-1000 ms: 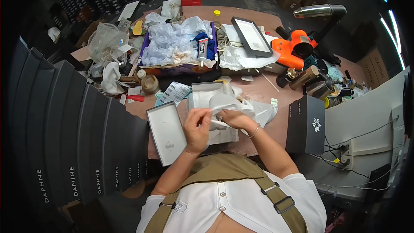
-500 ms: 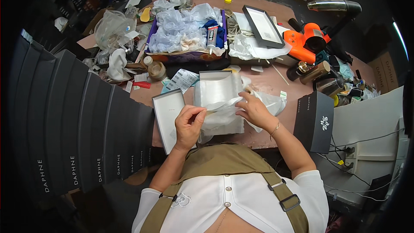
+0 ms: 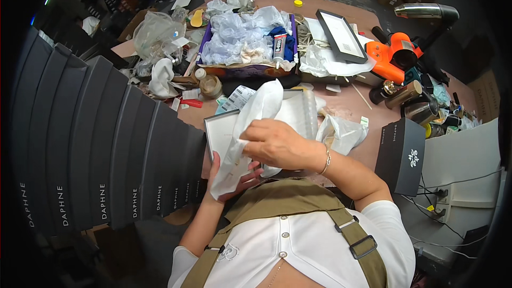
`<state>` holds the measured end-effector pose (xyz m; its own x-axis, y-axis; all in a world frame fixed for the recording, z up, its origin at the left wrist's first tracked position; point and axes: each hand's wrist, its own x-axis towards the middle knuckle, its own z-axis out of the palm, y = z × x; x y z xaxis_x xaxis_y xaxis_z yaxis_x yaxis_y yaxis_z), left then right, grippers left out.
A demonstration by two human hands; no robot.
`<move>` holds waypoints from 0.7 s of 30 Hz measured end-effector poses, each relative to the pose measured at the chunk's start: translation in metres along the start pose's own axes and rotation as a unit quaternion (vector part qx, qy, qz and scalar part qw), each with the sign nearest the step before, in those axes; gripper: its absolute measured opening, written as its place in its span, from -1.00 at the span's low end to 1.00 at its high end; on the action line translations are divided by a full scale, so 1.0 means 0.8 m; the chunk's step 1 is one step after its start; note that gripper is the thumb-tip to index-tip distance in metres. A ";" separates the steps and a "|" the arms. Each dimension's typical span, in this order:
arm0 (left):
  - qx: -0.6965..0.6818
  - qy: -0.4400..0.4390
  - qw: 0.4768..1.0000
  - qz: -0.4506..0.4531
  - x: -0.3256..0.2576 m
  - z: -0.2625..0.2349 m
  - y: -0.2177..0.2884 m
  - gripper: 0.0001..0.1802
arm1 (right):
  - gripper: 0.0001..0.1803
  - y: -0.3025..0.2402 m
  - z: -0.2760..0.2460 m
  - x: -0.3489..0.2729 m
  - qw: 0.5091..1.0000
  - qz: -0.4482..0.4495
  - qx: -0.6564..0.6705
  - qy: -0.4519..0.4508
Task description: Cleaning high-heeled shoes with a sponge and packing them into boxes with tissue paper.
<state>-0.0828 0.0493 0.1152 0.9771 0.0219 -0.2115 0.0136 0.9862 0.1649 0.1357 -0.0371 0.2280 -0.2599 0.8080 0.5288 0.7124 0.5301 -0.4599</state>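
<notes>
Head cam: white wrap (image 3: 233, 157) btwn L fingers (image 3: 253, 174) below, R fingers (image 3: 256, 134) atop.

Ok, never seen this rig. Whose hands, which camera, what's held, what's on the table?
No machine: a person works bare-handed. Every picture comes from the left of two fisheye cameras worn on the head, looking down. The right hand grips white tissue paper; the left hand is behind it, partly hidden. I can't tell whether anything is inside. On the pink table are an open box, a shallow box lid, and a purple-edged box of crumpled wrapping with a grey squeeze tube on top.
</notes>
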 end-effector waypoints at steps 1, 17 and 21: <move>-0.029 0.086 0.991 0.097 0.009 0.009 -0.015 -0.14 | -0.80 -0.008 0.008 -0.009 0.999 0.013 0.034 -0.009; 0.764 0.082 0.552 0.323 0.131 0.057 -0.061 -0.43 | -0.54 0.072 0.044 -0.139 0.585 0.455 0.537 0.403; 0.561 0.338 0.753 0.065 0.056 -0.068 -0.088 -0.59 | -0.49 0.111 0.092 -0.181 0.686 0.540 0.412 0.261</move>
<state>-0.0514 -0.0102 0.0416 0.6603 0.5579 -0.5027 0.4683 0.2173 0.8564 0.1886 -0.0884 0.0582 0.5523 0.7556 -0.3522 -0.3596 -0.1652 -0.9184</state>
